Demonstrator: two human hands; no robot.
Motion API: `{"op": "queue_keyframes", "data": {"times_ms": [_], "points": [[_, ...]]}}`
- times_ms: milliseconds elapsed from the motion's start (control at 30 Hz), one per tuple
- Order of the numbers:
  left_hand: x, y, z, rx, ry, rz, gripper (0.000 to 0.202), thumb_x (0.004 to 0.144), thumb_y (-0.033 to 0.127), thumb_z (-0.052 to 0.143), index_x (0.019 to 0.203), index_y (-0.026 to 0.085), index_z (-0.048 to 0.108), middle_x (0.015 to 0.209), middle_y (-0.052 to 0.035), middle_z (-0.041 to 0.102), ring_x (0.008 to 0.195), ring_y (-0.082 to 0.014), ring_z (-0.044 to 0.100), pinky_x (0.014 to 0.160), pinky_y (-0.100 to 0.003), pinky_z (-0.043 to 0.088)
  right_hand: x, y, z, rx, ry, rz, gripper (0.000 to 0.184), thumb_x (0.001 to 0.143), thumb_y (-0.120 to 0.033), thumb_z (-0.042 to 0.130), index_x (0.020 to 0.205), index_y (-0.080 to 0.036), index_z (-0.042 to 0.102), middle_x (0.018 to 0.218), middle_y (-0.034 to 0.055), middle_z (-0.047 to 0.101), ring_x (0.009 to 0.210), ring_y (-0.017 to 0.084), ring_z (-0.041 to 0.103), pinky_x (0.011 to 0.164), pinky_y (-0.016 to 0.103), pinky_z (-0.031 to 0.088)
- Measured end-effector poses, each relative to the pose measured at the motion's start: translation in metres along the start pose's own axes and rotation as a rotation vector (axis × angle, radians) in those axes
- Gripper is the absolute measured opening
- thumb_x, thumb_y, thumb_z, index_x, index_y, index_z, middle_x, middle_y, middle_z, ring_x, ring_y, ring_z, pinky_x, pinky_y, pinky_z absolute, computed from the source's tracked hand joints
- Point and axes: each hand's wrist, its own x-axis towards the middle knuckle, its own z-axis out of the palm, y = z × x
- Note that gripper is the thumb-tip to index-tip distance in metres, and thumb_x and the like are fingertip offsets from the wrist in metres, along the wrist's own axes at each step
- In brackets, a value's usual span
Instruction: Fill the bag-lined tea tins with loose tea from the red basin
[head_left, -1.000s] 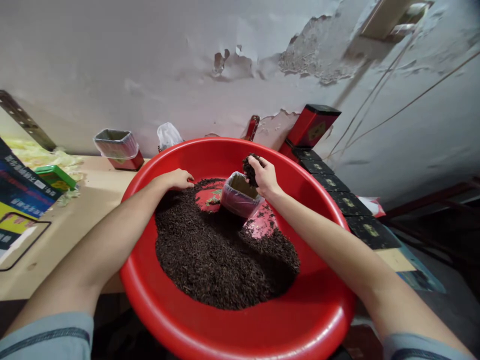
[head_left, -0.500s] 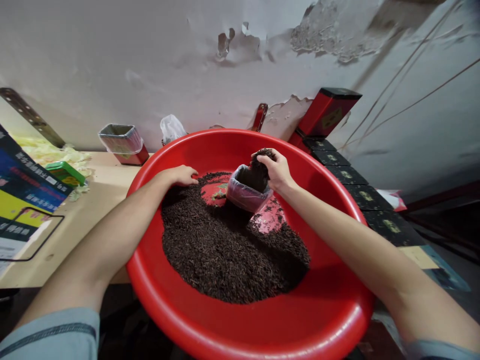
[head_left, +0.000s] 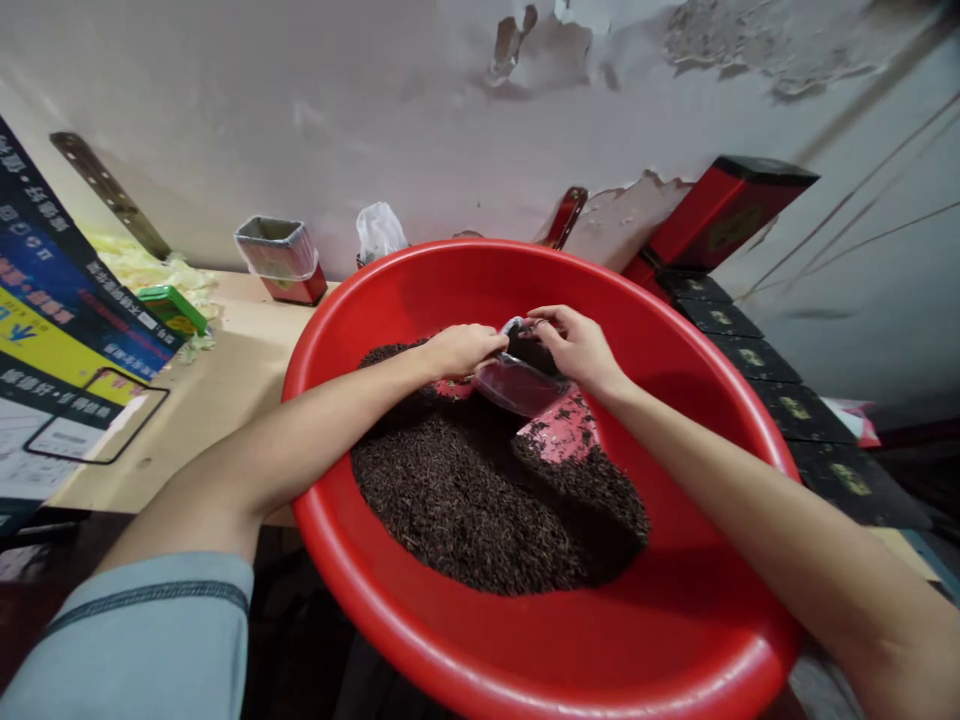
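Observation:
A tin lined with a clear plastic bag (head_left: 517, 388) stands tilted in a big red plastic basin (head_left: 540, 650), with dark tea-like contents inside its mouth. My left hand (head_left: 469, 348) is closed on the tin's left rim, where the bag folds over. Over the opening, my right hand (head_left: 579, 348) has its fingers curved and slightly apart near the rim. No handful shows in it, though the fingertips are partly hidden. Loose dark tea leaves (head_left: 480, 500) lie heaped across the basin floor, and a bare reddish patch (head_left: 566, 428) shows right of the heap.
On the wooden table (head_left: 240, 340) left of the basin stand another bag-lined red tin (head_left: 289, 265), a green box (head_left: 174, 308) and a printed carton (head_left: 67, 350). Red tins with black lids (head_left: 799, 410) line the right side. A peeling wall (head_left: 412, 120) rises behind.
My left hand has moved right from the leaves onto the tin's rim. The handful of tea leaves has left my right hand, which stays over the mouth. The view has shifted left.

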Motion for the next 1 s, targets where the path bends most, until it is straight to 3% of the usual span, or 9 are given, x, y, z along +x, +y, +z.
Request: {"op": "queue_keyframes", "data": {"times_ms": [100,267,367,433,533,600,767,867,1000], "points": [[0.001,-0.003,-0.006,0.024,0.039,-0.056,0.024,0.1,0.029,0.052,0.12,0.019,0.063,0.113,-0.0115,0.07,0.1,-0.0229,0.067,0.082,-0.031,0.05,-0.003,0.002,0.003,-0.055,0.141,-0.159,0.03,0.093,-0.038,0.055,0.117,-0.021,0.061,0.106,0.01,0.074,0.094,0.021,0.073,0.088,0.041,0.058],[-0.002,-0.014,-0.018,0.0,0.114,-0.172,0.026,0.098,0.027,0.056,0.12,0.017,0.064,0.112,-0.0103,0.07,0.102,-0.0221,0.066,0.087,-0.032,0.05,-0.018,-0.013,0.001,-0.246,0.105,-0.402,0.051,0.1,-0.036,0.043,0.149,-0.028,0.035,0.143,0.0139,0.058,0.132,0.028,0.057,0.107,0.053,0.048],[-0.007,-0.025,-0.021,-0.021,0.116,-0.218,0.025,0.096,0.027,0.058,0.118,0.018,0.065,0.108,-0.0083,0.07,0.101,-0.0211,0.066,0.09,-0.031,0.05,-0.03,-0.015,0.005,-0.409,0.107,-0.583,0.051,0.095,-0.038,0.052,0.144,-0.025,0.043,0.147,0.0151,0.052,0.139,0.032,0.049,0.113,0.059,0.04],[-0.01,-0.032,-0.02,-0.008,0.08,-0.241,0.024,0.095,0.027,0.058,0.117,0.018,0.066,0.104,-0.0074,0.07,0.099,-0.021,0.067,0.09,-0.031,0.05,-0.039,-0.006,0.013,-0.463,-0.038,-0.664,0.04,0.094,-0.039,0.055,0.131,-0.024,0.055,0.133,0.0146,0.061,0.128,0.031,0.056,0.108,0.057,0.046],[-0.015,-0.039,-0.019,0.007,0.016,-0.28,0.026,0.095,0.029,0.06,0.117,0.017,0.067,0.103,-0.0085,0.07,0.099,-0.0215,0.068,0.088,-0.03,0.05,-0.055,0.02,0.036,-0.505,-0.449,-0.535,0.033,0.1,-0.041,0.047,0.119,-0.022,0.066,0.11,0.0124,0.069,0.106,0.025,0.067,0.094,0.047,0.056],[-0.017,-0.044,-0.019,0.008,-0.028,-0.321,0.029,0.095,0.031,0.061,0.119,0.016,0.068,0.106,-0.0106,0.07,0.099,-0.0224,0.068,0.087,-0.03,0.05,-0.066,0.037,0.054,-0.523,-0.623,-0.374,0.046,0.1,-0.051,0.045,0.128,-0.02,0.065,0.121,0.0152,0.068,0.111,0.027,0.065,0.099,0.048,0.054],[-0.02,-0.046,-0.029,0.006,-0.148,-0.336,0.029,0.095,0.032,0.063,0.118,0.016,0.07,0.111,-0.0113,0.071,0.104,-0.0232,0.068,0.087,-0.029,0.05,-0.097,0.056,0.086,-0.54,-0.72,-0.077,0.082,0.094,-0.074,0.04,0.155,-0.019,0.043,0.157,0.0208,0.04,0.146,0.039,0.037,0.119,0.061,0.032],[-0.023,-0.039,-0.035,0.005,-0.186,-0.32,0.028,0.096,0.031,0.06,0.117,0.016,0.072,0.111,-0.0119,0.073,0.104,-0.0239,0.068,0.086,-0.029,0.049,-0.109,0.049,0.092,-0.494,-0.76,-0.091,0.083,0.091,-0.072,0.05,0.152,-0.016,0.047,0.147,0.0226,0.046,0.138,0.038,0.045,0.116,0.059,0.036],[-0.024,-0.037,-0.034,-0.004,-0.213,-0.337,0.031,0.098,0.035,0.057,0.119,0.017,0.072,0.112,-0.0134,0.074,0.103,-0.0248,0.07,0.082,-0.03,0.05,-0.111,0.04,0.092,-0.363,-0.691,-0.082,0.059,0.091,-0.061,0.06,0.131,-0.017,0.061,0.125,0.0169,0.06,0.115,0.03,0.06,0.106,0.05,0.048]]}}
